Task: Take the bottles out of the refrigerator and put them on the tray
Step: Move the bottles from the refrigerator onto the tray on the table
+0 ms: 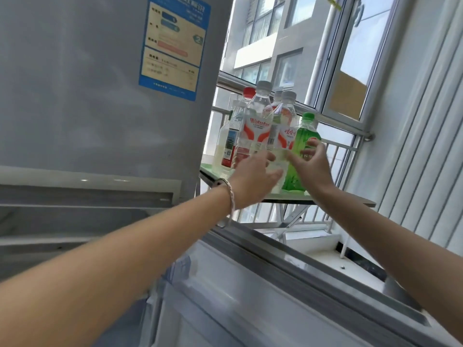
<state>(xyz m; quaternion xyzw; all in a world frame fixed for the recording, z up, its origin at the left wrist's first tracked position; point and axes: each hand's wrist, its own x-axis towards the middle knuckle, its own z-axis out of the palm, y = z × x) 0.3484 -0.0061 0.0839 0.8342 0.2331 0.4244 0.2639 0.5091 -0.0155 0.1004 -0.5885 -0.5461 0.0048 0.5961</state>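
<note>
A grey refrigerator [95, 96] with a blue label [172, 46] stands beside a window with railings; its lower door [250, 284] hangs open. Past its edge, a pale green tray [213, 171] sits on a small shelf [338, 200]. About six bottles crowd there: four clear ones [256, 126], one with a red cap [248, 92], one green bottle [304, 139]. The left hand [253, 176], bracelet [229, 196] on the wrist, cups the base of a clear bottle, fingers loosely spread. The right hand [312, 164] reaches for the green bottle, fingers parted, thumb touching it.

Clear and green bottles [255, 126] upright, clustered on tray [325, 199]
</note>
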